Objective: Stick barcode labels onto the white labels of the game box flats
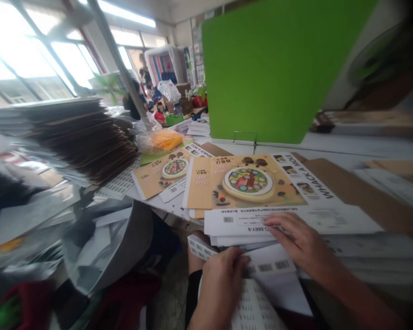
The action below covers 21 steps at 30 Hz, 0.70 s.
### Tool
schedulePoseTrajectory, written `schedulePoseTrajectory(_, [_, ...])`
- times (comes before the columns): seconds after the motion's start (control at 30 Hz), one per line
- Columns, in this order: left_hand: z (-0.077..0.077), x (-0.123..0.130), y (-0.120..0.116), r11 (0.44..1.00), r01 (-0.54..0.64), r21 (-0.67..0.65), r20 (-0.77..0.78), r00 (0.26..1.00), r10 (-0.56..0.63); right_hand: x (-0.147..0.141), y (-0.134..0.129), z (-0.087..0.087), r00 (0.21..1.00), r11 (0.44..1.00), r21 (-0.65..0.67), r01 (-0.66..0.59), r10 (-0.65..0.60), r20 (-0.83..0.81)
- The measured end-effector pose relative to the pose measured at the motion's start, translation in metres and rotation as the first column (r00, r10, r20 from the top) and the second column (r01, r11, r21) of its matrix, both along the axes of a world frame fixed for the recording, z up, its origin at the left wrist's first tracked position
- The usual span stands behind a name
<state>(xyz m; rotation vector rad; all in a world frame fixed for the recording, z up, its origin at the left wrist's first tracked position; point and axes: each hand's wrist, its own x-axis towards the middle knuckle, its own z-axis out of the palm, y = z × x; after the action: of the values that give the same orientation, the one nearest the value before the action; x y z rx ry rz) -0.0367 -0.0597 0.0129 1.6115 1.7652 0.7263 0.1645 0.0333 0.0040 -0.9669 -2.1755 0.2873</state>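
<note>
My left hand (223, 279), fingers bent together, grips a sheet of barcode labels (266, 267) over my lap. The sheet curls below that hand, and one end sticks up at its left. My right hand (301, 243) is to the right with its fingers apart, fingertips over the white flap of a flat printed box (251, 183). That box lies on the table edge, showing a round colourful game picture and "WHACK A MOLE". Behind it to the left is a similar printed box (161, 170).
A grey bin (137, 243) with paper scraps stands left below the table. Stacked cardboard sheets (79, 137) rise at the left. A green board (261, 68) stands behind the boxes, near an orange bag (167, 139). People are in the far background.
</note>
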Motion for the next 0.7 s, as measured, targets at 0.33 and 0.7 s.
schedulePoseTrajectory(0.33, [0.002,0.016,0.005,0.999,-0.006,0.054,0.055,0.998,0.003,0.026,-0.058,0.01,0.996,0.996,0.036,0.082,-0.082,-0.025])
schedulePoseTrajectory(0.7, [-0.008,0.032,0.006,0.992,0.007,0.123,0.217,0.976,-0.033,0.004,-0.079,-0.008,0.982,0.833,-0.525,-0.174,0.188,-0.027])
